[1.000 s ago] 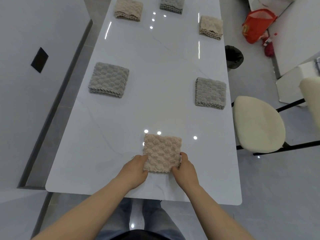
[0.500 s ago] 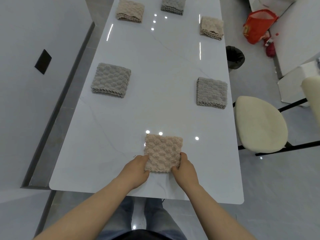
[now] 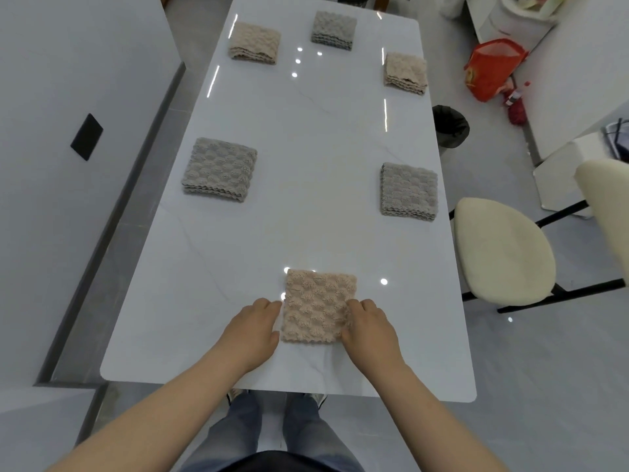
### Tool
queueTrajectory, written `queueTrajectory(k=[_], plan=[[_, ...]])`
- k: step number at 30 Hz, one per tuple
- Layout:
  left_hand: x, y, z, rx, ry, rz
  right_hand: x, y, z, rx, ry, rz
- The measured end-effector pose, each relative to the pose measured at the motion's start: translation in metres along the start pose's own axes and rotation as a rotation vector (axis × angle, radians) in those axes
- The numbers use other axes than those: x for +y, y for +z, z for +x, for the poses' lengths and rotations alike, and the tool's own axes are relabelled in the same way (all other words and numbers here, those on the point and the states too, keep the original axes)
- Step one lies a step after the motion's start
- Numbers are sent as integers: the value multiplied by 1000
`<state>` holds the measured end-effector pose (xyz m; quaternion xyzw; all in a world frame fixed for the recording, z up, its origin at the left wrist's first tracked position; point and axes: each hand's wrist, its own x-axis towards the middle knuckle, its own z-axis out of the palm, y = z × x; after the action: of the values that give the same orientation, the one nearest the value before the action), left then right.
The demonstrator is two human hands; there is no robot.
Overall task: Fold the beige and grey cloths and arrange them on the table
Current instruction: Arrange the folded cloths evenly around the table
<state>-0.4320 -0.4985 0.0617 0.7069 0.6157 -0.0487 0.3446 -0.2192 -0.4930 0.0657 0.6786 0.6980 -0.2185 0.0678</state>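
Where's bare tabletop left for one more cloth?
Widest: centre strip between left grey cloth and right grey cloth, up to far grey cloth. Also both near corners. Crowded: near-edge middle, left hand and right hand at near beige cloth.

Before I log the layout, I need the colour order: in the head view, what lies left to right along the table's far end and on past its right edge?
From the left: far-left beige cloth → far grey cloth → far-right beige cloth → red bag on the floor.
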Motion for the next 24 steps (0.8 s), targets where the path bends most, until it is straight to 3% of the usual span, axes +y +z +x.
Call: queueTrajectory(k=[15,24], plan=[[-36,-34,-45,14,43,95,-59,-8,-35,-22,-110,26],[-34,-7,-88,35,-173,-35,-82,3,-45,-150,-315,-52]])
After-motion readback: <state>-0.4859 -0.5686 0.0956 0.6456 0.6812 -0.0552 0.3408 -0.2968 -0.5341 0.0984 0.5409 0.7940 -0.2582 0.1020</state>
